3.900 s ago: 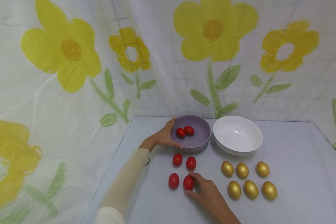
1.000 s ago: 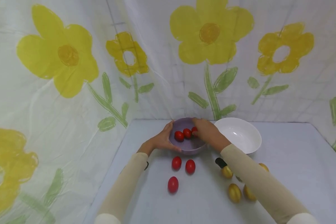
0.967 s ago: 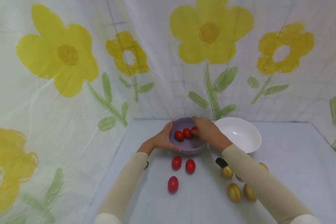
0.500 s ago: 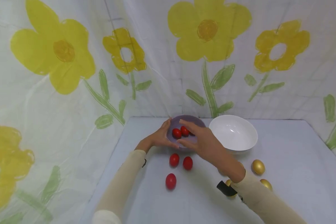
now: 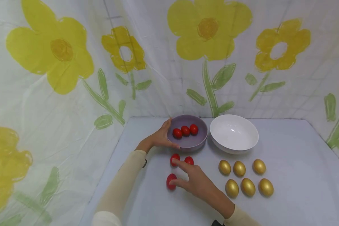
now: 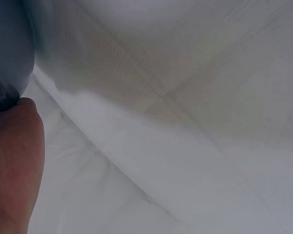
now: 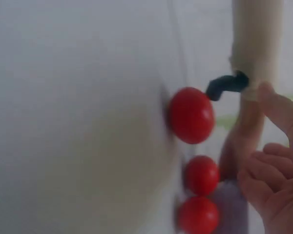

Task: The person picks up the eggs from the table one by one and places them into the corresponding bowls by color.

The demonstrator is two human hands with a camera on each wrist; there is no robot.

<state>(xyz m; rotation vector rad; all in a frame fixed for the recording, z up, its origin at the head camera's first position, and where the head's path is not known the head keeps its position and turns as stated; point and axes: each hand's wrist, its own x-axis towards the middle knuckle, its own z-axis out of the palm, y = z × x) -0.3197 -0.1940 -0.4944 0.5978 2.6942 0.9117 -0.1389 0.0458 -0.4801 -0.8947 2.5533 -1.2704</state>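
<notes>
My left hand [image 5: 161, 137] holds the left side of a purple bowl [image 5: 199, 142], thumb at the front and fingers towards the back. In the left wrist view, a digit [image 6: 19, 146] touches the bowl's dark wall [image 6: 10, 53]. Three red eggs [image 5: 185, 131] lie in a row inside the bowl. My right hand [image 5: 199, 182] hovers over the table with thumb and fingers spread and nothing between them. Beneath and beside it lie three more red eggs [image 7: 191, 115], partly covered by its fingers in the head view; in the right wrist view the hand is apart from them.
A white bowl [image 5: 234, 133] stands just right of the purple one, with nothing in it. Several gold eggs [image 5: 248, 187] lie in two rows at the right of the pale table [image 5: 296, 157]. A cloth with painted yellow flowers [image 5: 207, 28] hangs behind and at the left.
The right hand took a red egg from the front of the group to the purple bowl, released it there, and came back over the table. The left hand stayed at the bowl.
</notes>
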